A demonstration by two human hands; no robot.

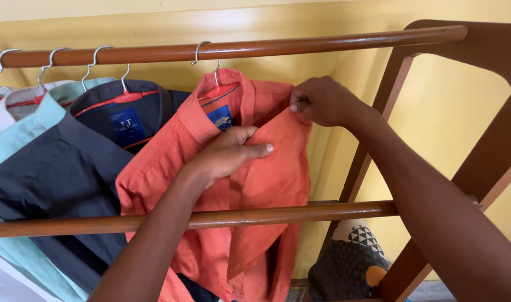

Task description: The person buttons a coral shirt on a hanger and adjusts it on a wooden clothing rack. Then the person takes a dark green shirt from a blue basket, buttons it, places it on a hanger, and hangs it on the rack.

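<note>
Orange shirt (266,173) hangs on a red hanger (217,89) from the top wooden rail (300,46), rightmost in the row. Left hand (225,154) grips the shirt front just below the collar, fingers closed on the fabric. Right hand (322,100) pinches the placket edge near the collar, thumb and fingers together on the cloth. Dark navy shirt (71,168) hangs just beside it on the left, mint shirt (20,134) beyond. Lower rail (322,212) crosses in front of the shirts.

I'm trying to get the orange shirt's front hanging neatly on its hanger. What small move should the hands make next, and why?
Probably draw the two front edges together near the collar. The right hand pinches the orange shirt at its top edge, the left hand holds the front panel lower down, and the shirt hangs open on its red hanger from the upper wooden rail.
</note>
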